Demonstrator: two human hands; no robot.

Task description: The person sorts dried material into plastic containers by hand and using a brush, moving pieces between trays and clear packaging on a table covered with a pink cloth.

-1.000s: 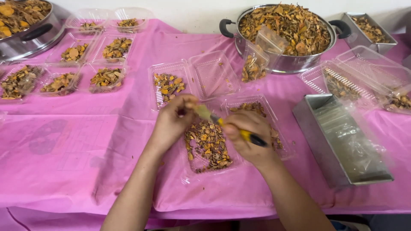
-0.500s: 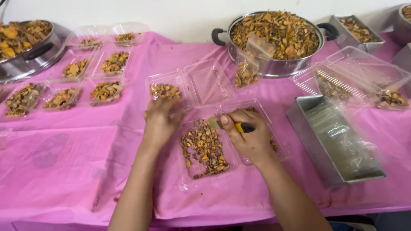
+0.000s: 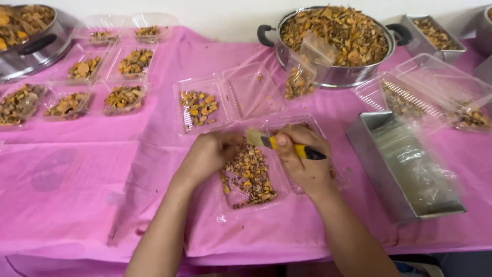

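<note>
Right hand: clenched around small yellow-and-black-handled brush, bristles pointing left over clear plastic hinged tray of dried orange-brown chips on pink tablecloth. Left hand: fingers curled at the tray's upper left edge; grasp cannot be told.

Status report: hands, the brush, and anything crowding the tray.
Right hand grips yellow-handled brush. Left hand pinches dried pieces over clear tray. Metal loaf tin sits close on the right.
</note>
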